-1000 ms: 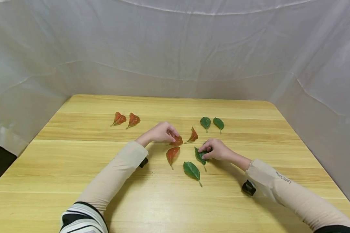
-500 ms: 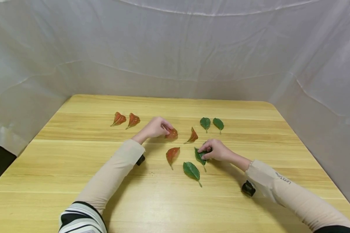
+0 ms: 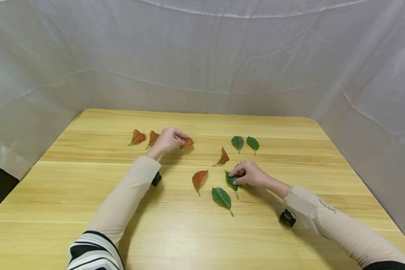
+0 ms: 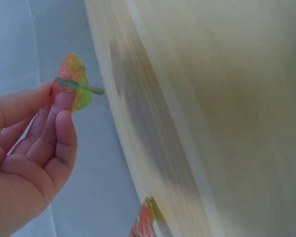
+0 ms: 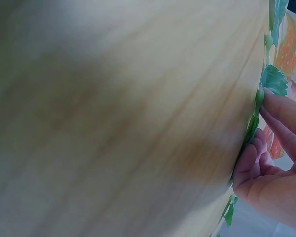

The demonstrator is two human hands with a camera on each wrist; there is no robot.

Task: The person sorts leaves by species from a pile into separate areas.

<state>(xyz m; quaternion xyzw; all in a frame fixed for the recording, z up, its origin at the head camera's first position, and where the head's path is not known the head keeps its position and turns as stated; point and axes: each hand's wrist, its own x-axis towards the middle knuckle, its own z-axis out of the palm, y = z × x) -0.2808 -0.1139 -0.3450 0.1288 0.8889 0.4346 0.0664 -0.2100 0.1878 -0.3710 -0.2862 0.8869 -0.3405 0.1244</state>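
Observation:
My left hand pinches a red leaf between thumb and fingers. In the left wrist view this leaf is raised off the tabletop, its green stem sticking out past the fingertips. At the middle right, my right hand rests low over the table and pinches a green leaf that lies there; the fingers cover part of it. Nearby lie another green leaf, a red leaf and a curled red leaf.
Two red leaves sit at the far left, one whole leaf and one leaf partly behind my left hand. Two small green leaves lie side by side at the back right. A pale curtain surrounds the wooden table.
My left hand has carried the red leaf up and to the left, away from the middle leaves toward the red pair. My right hand has stayed in place on the green leaf.

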